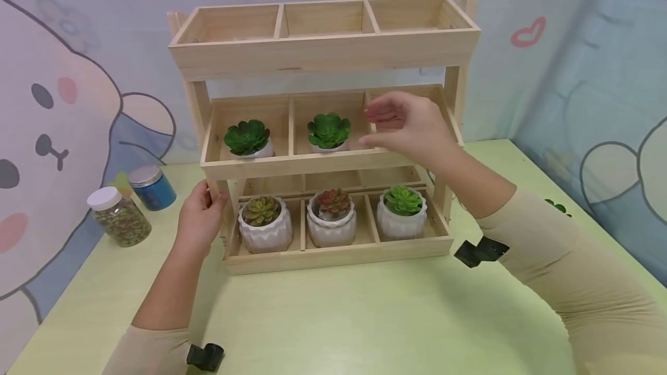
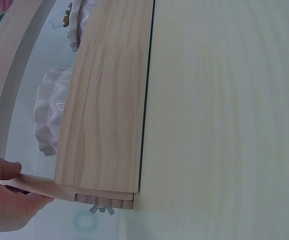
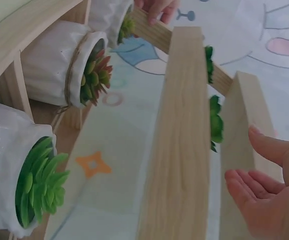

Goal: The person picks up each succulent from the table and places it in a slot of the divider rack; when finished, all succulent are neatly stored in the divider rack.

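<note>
A three-tier wooden plant stand stands on the table. My left hand grips its left leg at the lower tier; in the left wrist view, thumb and fingers pinch that wooden leg. My right hand hovers before the middle tier's right compartment, thumb and fingers apart with nothing between them. Just left of it a green succulent sits in the middle compartment, and another green succulent in the left one. In the right wrist view the right hand is beside the upper boards.
Along the bottom tier stand three white pots: one with a yellowish succulent, one reddish, one bright green. A jar of granules and a blue jar are at left. Some green leaves show beyond the right sleeve.
</note>
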A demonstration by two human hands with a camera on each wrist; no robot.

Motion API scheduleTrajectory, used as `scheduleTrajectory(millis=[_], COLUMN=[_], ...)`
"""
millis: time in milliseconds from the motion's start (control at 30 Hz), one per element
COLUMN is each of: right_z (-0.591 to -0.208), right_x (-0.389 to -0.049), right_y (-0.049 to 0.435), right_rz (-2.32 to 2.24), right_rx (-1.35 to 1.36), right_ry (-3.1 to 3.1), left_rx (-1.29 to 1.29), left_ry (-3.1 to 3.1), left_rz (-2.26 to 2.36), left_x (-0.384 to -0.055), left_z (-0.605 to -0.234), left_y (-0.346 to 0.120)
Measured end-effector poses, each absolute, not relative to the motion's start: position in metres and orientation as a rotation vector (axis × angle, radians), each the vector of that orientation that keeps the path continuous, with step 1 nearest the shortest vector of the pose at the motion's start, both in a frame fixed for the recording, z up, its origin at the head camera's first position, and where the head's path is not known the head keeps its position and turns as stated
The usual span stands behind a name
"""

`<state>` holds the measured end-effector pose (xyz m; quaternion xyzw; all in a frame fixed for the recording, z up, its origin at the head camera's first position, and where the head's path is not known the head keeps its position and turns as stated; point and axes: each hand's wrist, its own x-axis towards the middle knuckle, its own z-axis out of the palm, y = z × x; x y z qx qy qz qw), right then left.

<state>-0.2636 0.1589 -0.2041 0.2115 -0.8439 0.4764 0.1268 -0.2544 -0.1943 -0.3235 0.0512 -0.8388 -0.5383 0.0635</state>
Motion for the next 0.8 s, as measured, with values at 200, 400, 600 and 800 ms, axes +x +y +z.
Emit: scheduleTrajectory(millis=[200, 400, 600, 800], right_z=[-0.206, -0.215, -0.237, -0.272], right_x=[-0.234, -0.213, -0.203, -0.2], right_y=[0.199, 0.25, 0.316, 0.384], right_rz=[1.629, 1.839, 1.531, 1.255], right_rx=[0.67, 0.657, 0.301, 0.106], right_ry=[-2.269, -2.042, -2.323, -2.501], left_rx=[0.147, 0.131, 0.122, 0.124], left_ry=[-2.525, -2.522, -2.501, -2.502], left_rz=[-1.633, -1.624, -1.629, -1.639], left_x=[-0.254, -0.255, -0.254, -0.255], left_z=[-0.324, -0.319, -0.323, -0.326], left_y=[-0.194, -0.195, -0.196, -0.195])
